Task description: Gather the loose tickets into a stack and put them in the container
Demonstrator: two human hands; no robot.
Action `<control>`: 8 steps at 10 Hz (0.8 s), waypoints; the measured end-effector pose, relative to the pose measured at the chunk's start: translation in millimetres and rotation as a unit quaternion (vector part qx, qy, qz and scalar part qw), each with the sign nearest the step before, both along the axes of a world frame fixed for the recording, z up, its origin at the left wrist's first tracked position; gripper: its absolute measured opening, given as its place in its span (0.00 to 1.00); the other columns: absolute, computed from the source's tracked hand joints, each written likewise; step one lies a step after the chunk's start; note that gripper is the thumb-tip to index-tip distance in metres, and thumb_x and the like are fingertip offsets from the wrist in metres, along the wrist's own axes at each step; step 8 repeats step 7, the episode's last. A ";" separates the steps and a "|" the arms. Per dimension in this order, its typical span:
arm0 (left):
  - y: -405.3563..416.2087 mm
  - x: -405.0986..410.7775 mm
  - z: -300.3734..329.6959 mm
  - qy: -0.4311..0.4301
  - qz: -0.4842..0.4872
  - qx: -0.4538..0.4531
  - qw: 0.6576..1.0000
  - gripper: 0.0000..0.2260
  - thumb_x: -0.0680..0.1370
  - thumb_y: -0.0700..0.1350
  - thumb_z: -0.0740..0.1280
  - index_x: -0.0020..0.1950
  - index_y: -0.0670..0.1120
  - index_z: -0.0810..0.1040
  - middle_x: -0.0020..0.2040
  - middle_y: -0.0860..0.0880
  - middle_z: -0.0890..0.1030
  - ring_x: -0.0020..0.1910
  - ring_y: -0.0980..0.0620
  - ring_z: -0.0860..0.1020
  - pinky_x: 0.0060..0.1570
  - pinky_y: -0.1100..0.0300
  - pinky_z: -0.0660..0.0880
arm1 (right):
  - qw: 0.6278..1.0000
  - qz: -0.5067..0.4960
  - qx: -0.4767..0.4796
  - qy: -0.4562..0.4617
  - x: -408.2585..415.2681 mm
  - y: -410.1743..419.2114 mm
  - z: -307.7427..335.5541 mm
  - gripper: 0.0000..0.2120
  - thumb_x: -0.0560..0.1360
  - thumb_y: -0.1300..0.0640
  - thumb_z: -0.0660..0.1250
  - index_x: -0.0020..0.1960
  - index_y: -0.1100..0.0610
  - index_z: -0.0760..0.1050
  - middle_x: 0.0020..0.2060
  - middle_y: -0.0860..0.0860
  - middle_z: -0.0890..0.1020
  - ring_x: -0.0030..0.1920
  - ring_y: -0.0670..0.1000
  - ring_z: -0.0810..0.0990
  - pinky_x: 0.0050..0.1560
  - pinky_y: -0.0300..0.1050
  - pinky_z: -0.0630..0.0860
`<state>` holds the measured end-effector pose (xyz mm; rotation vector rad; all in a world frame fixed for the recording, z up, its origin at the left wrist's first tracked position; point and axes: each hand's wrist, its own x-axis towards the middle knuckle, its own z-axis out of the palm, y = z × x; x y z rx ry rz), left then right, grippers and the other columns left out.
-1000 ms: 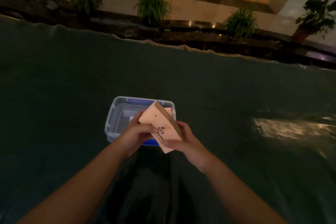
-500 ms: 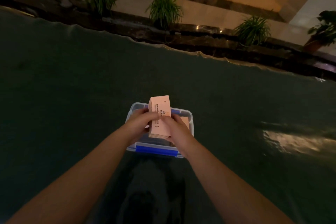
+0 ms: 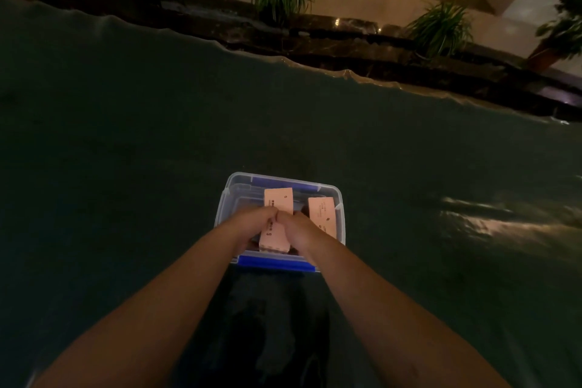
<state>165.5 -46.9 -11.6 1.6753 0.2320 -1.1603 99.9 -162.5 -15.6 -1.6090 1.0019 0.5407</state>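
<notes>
Inside the clear blue-latched plastic container [image 3: 327, 191], we lower the pink paper ticket stack [image 3: 277, 220], left hand [image 3: 252, 224] and right hand [image 3: 302, 228] clamped on it; next, probably release.

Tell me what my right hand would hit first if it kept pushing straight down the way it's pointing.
Probably the container floor. The right hand and left hand grip a ticket stack inside it; a second stack stands just right. Depth is hard to judge.
</notes>
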 end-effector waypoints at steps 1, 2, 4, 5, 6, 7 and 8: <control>-1.0 1.9 -2.9 -0.009 -0.011 0.008 1.000 0.09 0.81 0.48 0.67 0.60 0.49 0.78 0.55 0.42 0.85 0.53 0.42 0.84 0.59 0.41 0.80 | 1.000 -0.002 -0.010 0.010 3.7 -0.9 -5.7 0.19 0.82 0.42 0.62 0.70 0.48 0.74 0.54 0.51 0.84 0.53 0.53 0.82 0.58 0.53 0.78; -1.7 4.2 -4.8 -0.011 -0.023 0.015 1.000 0.08 0.80 0.47 0.68 0.58 0.48 0.79 0.53 0.42 0.85 0.53 0.42 0.84 0.59 0.40 0.80 | 0.999 -0.018 -0.033 0.017 7.5 0.1 -8.8 0.09 0.83 0.44 0.63 0.56 0.46 0.77 0.47 0.49 0.83 0.46 0.50 0.81 0.43 0.45 0.73; 1.3 4.1 -1.7 -0.013 -0.040 0.008 0.999 0.08 0.80 0.46 0.69 0.59 0.48 0.80 0.54 0.42 0.86 0.53 0.42 0.84 0.59 0.41 0.80 | 0.996 -0.009 -0.087 -0.034 0.6 3.4 1.3 0.06 0.85 0.48 0.63 0.49 0.45 0.72 0.43 0.47 0.81 0.42 0.46 0.79 0.40 0.42 0.73; 2.3 4.0 2.2 -0.042 -0.039 0.015 0.998 0.06 0.81 0.46 0.68 0.58 0.48 0.80 0.53 0.43 0.86 0.51 0.44 0.85 0.58 0.43 0.81 | 0.993 0.008 -0.100 -0.055 -7.1 4.2 10.9 0.04 0.86 0.49 0.62 0.56 0.47 0.74 0.45 0.47 0.80 0.43 0.46 0.79 0.44 0.43 0.76; 5.2 4.9 21.7 -0.152 -0.076 0.038 0.985 0.03 0.81 0.46 0.68 0.53 0.49 0.79 0.49 0.48 0.84 0.46 0.51 0.83 0.46 0.52 0.82 | 0.985 0.048 -0.122 -0.113 -26.1 -0.9 31.0 0.07 0.85 0.54 0.63 0.62 0.51 0.76 0.52 0.50 0.83 0.53 0.51 0.84 0.51 0.46 0.82; 8.4 -0.1 41.2 -0.258 -0.116 0.061 0.957 0.04 0.81 0.47 0.69 0.55 0.51 0.76 0.49 0.53 0.80 0.45 0.57 0.79 0.38 0.59 0.75 | 0.977 0.047 -0.137 -0.159 -43.7 -8.5 50.6 0.07 0.84 0.56 0.65 0.62 0.49 0.76 0.54 0.47 0.82 0.58 0.50 0.83 0.44 0.38 0.82; 8.4 -0.1 41.2 -0.258 -0.116 0.061 0.957 0.04 0.81 0.47 0.69 0.55 0.51 0.76 0.49 0.53 0.80 0.45 0.57 0.79 0.38 0.59 0.75 | 0.977 0.047 -0.137 -0.159 -43.7 -8.5 50.6 0.07 0.84 0.56 0.65 0.62 0.49 0.76 0.54 0.47 0.82 0.58 0.50 0.83 0.44 0.38 0.82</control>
